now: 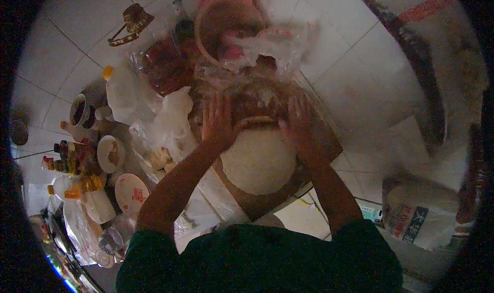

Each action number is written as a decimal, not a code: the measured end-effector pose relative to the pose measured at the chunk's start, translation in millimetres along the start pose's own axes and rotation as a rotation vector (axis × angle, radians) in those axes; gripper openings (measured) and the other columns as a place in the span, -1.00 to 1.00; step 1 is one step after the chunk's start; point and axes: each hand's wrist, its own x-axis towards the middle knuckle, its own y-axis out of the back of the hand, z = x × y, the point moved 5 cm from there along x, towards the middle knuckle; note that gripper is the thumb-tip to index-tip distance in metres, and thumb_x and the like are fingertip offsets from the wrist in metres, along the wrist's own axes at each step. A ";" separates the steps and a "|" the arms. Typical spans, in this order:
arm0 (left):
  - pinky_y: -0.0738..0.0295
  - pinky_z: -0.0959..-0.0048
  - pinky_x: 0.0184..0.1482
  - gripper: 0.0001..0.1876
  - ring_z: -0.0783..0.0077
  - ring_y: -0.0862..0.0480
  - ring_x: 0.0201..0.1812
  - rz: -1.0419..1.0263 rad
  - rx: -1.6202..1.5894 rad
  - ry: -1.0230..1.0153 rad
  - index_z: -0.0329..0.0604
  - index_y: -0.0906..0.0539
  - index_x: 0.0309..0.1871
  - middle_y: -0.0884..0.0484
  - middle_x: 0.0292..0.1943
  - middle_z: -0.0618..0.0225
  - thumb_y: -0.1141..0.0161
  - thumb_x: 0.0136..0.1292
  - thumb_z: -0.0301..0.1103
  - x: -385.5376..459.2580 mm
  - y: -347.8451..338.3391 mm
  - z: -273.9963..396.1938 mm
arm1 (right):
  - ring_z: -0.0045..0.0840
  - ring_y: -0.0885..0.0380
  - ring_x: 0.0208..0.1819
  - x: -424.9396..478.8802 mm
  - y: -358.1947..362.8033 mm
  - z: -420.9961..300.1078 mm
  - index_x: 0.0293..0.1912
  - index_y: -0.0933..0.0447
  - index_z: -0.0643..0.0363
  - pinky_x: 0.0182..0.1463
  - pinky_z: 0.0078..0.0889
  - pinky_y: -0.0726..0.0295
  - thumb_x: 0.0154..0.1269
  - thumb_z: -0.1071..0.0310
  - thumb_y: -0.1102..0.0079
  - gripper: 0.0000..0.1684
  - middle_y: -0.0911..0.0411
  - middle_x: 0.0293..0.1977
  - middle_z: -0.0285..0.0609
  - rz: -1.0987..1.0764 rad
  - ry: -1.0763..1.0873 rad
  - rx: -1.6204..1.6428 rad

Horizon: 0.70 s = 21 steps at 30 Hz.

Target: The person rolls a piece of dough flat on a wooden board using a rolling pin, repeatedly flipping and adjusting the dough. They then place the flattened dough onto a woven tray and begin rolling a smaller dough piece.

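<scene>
A round, flat sheet of pale dough (258, 161) lies on a wooden board (328, 142) in front of me. Along its far edge runs a short raised pale strip (258, 120); whether this is rolled dough or part of a rolling pin, I cannot tell. My left hand (218, 119) is palm down at the left end of that strip, fingers stretched forward. At the right end, my right hand (301, 127) is also palm down and blurred, with its fingers extended. Neither hand visibly grips anything; what lies under the palms is hidden. White powder (266, 96) dusts the board's far part.
Beyond the board are a pinkish basin (200, 34), a clear plastic bag (285, 42) and a dark bottle (182, 26). To the left stand a jug with a yellow cap (123, 96), a white bag (173, 111), bowls and several bottles. A printed sack (420, 212) lies right.
</scene>
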 end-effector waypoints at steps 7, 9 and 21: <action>0.14 -0.23 0.65 0.05 -0.12 0.09 0.72 -0.129 -0.070 -0.029 -0.33 -0.05 0.68 0.01 0.71 -0.04 -0.14 0.43 0.31 -41.5 12.6 20.7 | 0.16 -0.04 0.62 -44.2 28.5 -19.8 0.63 -0.03 0.29 0.64 0.24 -0.07 0.48 0.06 -0.17 -0.05 -0.07 0.61 0.23 -0.029 0.058 -0.025; 0.12 -0.22 0.65 0.04 -0.10 0.08 0.73 -0.022 -0.095 0.022 -0.31 -0.05 0.68 0.00 0.71 -0.03 -0.10 0.45 0.34 12.0 15.1 14.3 | 0.16 -0.05 0.62 -4.2 17.6 -2.4 0.63 -0.03 0.29 0.64 0.24 -0.07 0.48 0.06 -0.18 -0.05 -0.09 0.60 0.23 0.009 -0.065 0.061; 0.11 -0.18 0.66 -0.01 -0.13 0.03 0.71 -0.008 -0.039 -0.044 -0.36 -0.10 0.66 0.00 0.71 -0.08 0.00 0.51 0.34 -91.1 -4.6 13.9 | 0.06 -0.02 0.66 -39.3 48.1 -28.2 0.61 -0.10 0.29 0.64 0.22 -0.10 0.48 0.17 -0.20 -0.12 -0.15 0.59 0.16 0.049 0.226 -0.031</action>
